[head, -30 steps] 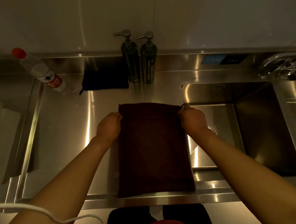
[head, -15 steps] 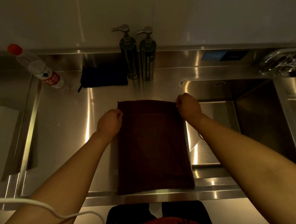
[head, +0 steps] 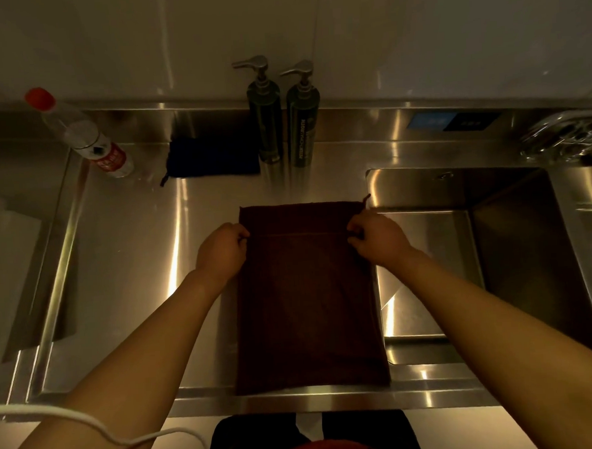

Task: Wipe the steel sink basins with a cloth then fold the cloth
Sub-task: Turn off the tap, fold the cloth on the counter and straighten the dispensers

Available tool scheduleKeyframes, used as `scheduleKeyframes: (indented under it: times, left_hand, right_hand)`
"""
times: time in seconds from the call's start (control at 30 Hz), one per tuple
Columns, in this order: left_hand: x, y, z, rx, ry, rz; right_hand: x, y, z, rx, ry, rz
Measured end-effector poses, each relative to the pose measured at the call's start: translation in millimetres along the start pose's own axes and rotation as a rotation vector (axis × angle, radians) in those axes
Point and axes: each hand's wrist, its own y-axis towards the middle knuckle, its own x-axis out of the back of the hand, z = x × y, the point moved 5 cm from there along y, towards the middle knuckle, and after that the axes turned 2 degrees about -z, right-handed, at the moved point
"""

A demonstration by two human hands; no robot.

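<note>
Both hands are sitting a little nearer the person than half a second ago, and the right hand (head: 379, 238) has come back from the far right corner of the cloth (head: 309, 302) to its right edge, level with the left hand (head: 222, 250). Each hand is now pinching an upper-layer edge of the dark maroon cloth with curled fingers, at a fold line running across it just short of its far end. A thin loop of thread is sticking up at the far right corner.

That cloth is lying flat on the steel counter (head: 132, 267), its near end reaching the counter's front edge, its right side lying along the left rim of the sink basin (head: 516, 257).

Along the counter's back edge two dark pump bottles (head: 284, 122) are standing side by side; the right one is carrying vertical white lettering too blurred to read. Just left of them a folded dark blue cloth (head: 212, 156) is lying flat. Toward the back left corner a clear plastic bottle (head: 84, 136) with a red cap is leaning, its red label bearing white writing that cannot be read. At the back right a small blue and black panel (head: 454, 121) is showing faint marks, also unreadable, and a wire rack (head: 568, 138) is sitting at the far right. A white cable (head: 92, 430) is crossing the left forearm near the front edge.
</note>
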Motion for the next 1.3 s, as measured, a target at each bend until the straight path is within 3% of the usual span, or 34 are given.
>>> scheduleKeyframes:
  times: [0.2,0.4,0.63,0.93,1.17,1.3]
  left_hand:
    - [5,-2,3,-0.017,-0.032,-0.047]
    - [10,-4,4,-0.008,-0.090,-0.074]
    - [26,14,-9,-0.008,-0.156,-0.137]
    - [27,47,-9,0.062,-0.147,-0.120]
    - [17,47,1,0.093,-0.058,-0.131]
    - [27,37,1,0.138,-0.090,-0.187]
  right_hand:
    - [-10,-5,-3,-0.026,-0.044,-0.068]
    - [-2,1,-17,-0.187,0.175,-0.060]
    - [24,24,-16,-0.191,0.274,-0.130]
    - [31,54,-13,-0.188,0.219,-0.157]
    - [23,40,-16,-0.185,-0.012,-0.273]
    - [25,20,-21,-0.184,0.107,-0.343]
